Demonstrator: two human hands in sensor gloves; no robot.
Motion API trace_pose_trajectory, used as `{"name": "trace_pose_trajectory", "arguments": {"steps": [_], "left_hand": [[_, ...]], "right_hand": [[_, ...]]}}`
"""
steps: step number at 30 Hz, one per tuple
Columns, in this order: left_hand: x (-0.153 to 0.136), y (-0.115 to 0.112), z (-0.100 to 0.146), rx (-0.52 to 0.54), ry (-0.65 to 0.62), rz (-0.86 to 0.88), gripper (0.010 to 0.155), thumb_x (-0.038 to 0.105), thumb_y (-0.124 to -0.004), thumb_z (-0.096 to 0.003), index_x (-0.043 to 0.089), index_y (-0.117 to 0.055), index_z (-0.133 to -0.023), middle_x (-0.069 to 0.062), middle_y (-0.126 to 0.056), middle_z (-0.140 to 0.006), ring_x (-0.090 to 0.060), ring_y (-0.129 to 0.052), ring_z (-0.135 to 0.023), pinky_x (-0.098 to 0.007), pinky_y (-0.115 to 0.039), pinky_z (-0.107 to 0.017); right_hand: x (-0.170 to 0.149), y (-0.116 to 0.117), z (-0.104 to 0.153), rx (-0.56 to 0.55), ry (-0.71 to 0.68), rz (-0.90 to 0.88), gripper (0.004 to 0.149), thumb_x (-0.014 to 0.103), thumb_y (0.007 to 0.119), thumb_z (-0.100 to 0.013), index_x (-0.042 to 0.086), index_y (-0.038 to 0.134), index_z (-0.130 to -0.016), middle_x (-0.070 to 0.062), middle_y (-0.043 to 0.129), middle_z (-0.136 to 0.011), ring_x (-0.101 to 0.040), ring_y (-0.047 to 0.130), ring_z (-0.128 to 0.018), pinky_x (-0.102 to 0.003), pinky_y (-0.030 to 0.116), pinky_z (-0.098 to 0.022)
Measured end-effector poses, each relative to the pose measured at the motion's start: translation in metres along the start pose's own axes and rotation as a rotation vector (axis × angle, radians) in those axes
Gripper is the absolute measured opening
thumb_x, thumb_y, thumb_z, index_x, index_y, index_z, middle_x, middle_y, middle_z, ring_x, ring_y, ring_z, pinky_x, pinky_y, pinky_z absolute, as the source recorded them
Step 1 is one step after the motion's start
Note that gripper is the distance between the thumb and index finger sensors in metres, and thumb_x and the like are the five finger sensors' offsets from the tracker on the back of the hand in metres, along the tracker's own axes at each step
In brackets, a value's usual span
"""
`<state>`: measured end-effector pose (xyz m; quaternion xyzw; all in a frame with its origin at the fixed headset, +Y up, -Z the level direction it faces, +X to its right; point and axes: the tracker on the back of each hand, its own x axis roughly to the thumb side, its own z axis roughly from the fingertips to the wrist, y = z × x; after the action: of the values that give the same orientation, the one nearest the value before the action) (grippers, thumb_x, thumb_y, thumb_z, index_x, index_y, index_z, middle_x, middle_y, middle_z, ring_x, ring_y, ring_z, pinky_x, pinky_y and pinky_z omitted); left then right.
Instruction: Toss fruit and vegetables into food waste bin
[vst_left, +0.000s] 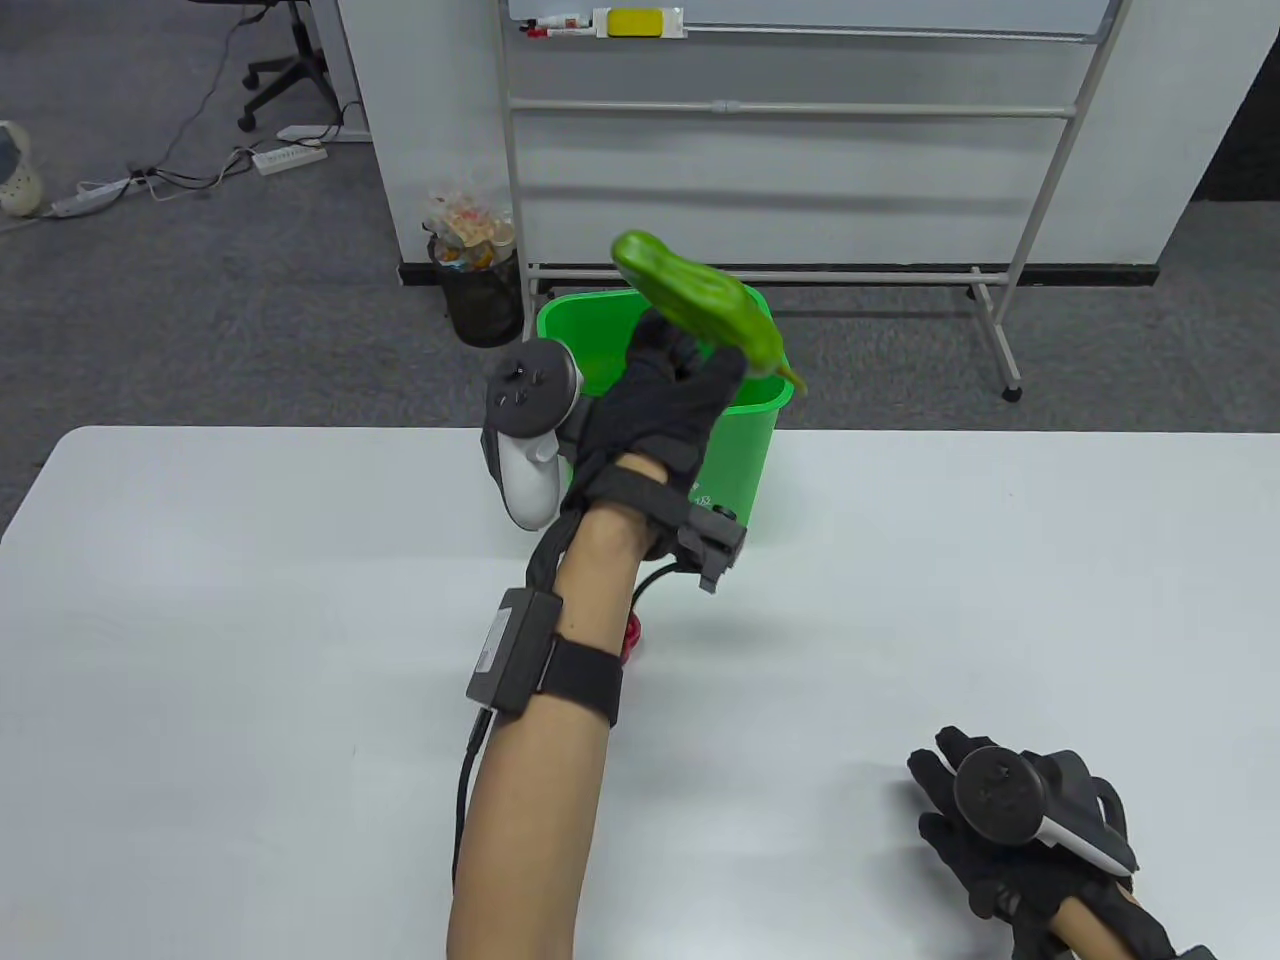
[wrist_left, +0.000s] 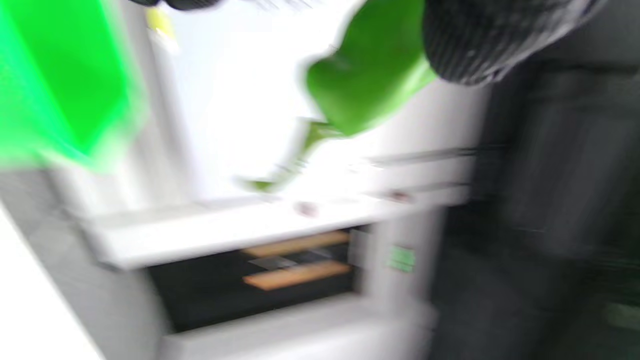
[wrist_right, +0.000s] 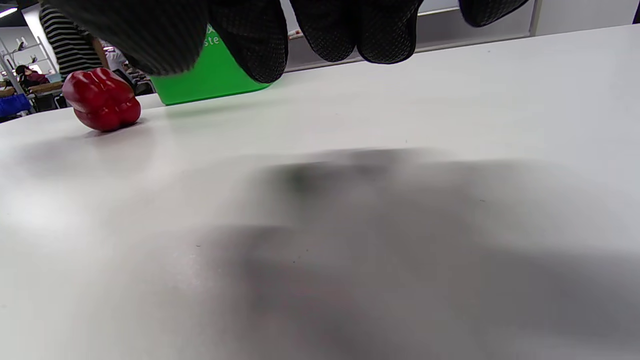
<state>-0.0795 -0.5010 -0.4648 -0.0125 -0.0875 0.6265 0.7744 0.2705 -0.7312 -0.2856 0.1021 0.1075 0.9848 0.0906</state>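
Apparently left hand (vst_left: 660, 405) grips green pepper (vst_left: 700, 300) over bin (vst_left: 745, 450).

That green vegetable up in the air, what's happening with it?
A person in black sensor gloves is clearing produce into a bin. The left hand holds a green pepper up over the green bin at the table's far edge, not yet let go. The right hand rests on the white table, holding nothing. A red pepper lies on the table near the bin.

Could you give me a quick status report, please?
Left hand holds long green pepper over green plastic bin. Right hand empty, on table. Red bell pepper waits. Nothing blocking.
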Motion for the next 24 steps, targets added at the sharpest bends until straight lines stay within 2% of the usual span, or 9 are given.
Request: {"name": "trace_pose_trajectory", "arguments": {"steps": [2, 4, 7, 9, 16, 19, 21, 24], "left_hand": [[-0.025, 0.004, 0.001, 0.067, 0.032, -0.001, 0.101, 0.059, -0.073, -0.0476, -0.004, -0.015, -0.102, -0.038, -0.024, -0.107, -0.062, -0.043, -0.096, -0.069, -0.047, -0.068], [-0.056, 0.004, 0.006, 0.061, 0.069, 0.074, 0.097, 0.057, -0.075, -0.0469, -0.003, -0.023, -0.103, -0.038, -0.03, -0.107, -0.064, -0.047, -0.094, -0.071, -0.049, -0.066], [-0.079, 0.005, 0.016, 0.028, 0.055, 0.1, 0.093, 0.057, -0.073, -0.048, 0.0, -0.026, -0.104, -0.036, -0.034, -0.108, -0.062, -0.051, -0.093, -0.069, -0.051, -0.065], [-0.082, 0.007, 0.023, 0.046, 0.031, 0.048, 0.09, 0.056, -0.074, -0.0473, 0.001, -0.031, -0.104, -0.036, -0.037, -0.107, -0.062, -0.053, -0.092, -0.069, -0.053, -0.065], [-0.076, -0.006, 0.049, 0.021, -0.14, -0.391, 0.077, 0.054, -0.072, -0.0467, 0.005, -0.052, -0.102, -0.032, -0.052, -0.106, -0.06, -0.063, -0.09, -0.069, -0.059, -0.063], [-0.088, -0.018, 0.057, 0.053, -0.167, -0.666, 0.074, 0.054, -0.073, -0.0456, 0.006, -0.058, -0.1, -0.03, -0.062, -0.103, -0.057, -0.073, -0.085, -0.065, -0.066, -0.06], [-0.101, -0.026, 0.058, 0.059, -0.163, -0.834, 0.071, 0.054, -0.073, -0.045, 0.007, -0.062, -0.097, -0.026, -0.072, -0.096, -0.049, -0.084, -0.073, -0.054, -0.076, -0.053], [-0.125, -0.04, 0.056, 0.05, -0.14, -1.019, 0.069, 0.053, -0.075, -0.0442, 0.01, -0.063, -0.097, -0.024, -0.072, -0.096, -0.048, -0.082, -0.073, -0.055, -0.074, -0.053]], "right_hand": [[-0.001, -0.002, 0.001, -0.002, -0.003, -0.014, 0.069, 0.047, 0.072, -0.043, 0.022, 0.057, -0.106, -0.013, 0.044, -0.114, -0.043, 0.052, -0.109, -0.073, 0.039, -0.073], [-0.002, -0.005, 0.002, -0.012, -0.009, -0.03, 0.069, 0.047, 0.072, -0.043, 0.022, 0.057, -0.106, -0.013, 0.044, -0.114, -0.043, 0.052, -0.109, -0.073, 0.039, -0.073], [-0.004, -0.004, 0.003, -0.004, -0.009, -0.025, 0.069, 0.047, 0.072, -0.043, 0.021, 0.057, -0.106, -0.013, 0.044, -0.114, -0.044, 0.052, -0.108, -0.072, 0.039, -0.073], [-0.005, -0.003, 0.002, 0.009, -0.007, -0.024, 0.069, 0.047, 0.072, -0.043, 0.021, 0.057, -0.106, -0.013, 0.044, -0.114, -0.044, 0.052, -0.108, -0.073, 0.039, -0.073], [0.001, -0.003, 0.002, 0.006, -0.021, -0.014, 0.069, 0.047, 0.072, -0.043, 0.021, 0.057, -0.106, -0.013, 0.044, -0.114, -0.044, 0.052, -0.108, -0.072, 0.04, -0.073], [0.004, -0.003, 0.003, -0.004, -0.035, -0.002, 0.069, 0.047, 0.072, -0.043, 0.021, 0.058, -0.106, -0.013, 0.045, -0.114, -0.044, 0.053, -0.108, -0.072, 0.04, -0.073], [0.005, -0.003, 0.003, -0.007, -0.04, 0.0, 0.069, 0.047, 0.072, -0.043, 0.02, 0.058, -0.105, -0.014, 0.048, -0.113, -0.044, 0.056, -0.107, -0.072, 0.042, -0.073], [0.007, -0.003, 0.003, -0.025, -0.051, -0.003, 0.068, 0.046, 0.072, -0.043, 0.018, 0.061, -0.104, -0.015, 0.052, -0.111, -0.045, 0.061, -0.104, -0.07, 0.046, -0.072]]}}
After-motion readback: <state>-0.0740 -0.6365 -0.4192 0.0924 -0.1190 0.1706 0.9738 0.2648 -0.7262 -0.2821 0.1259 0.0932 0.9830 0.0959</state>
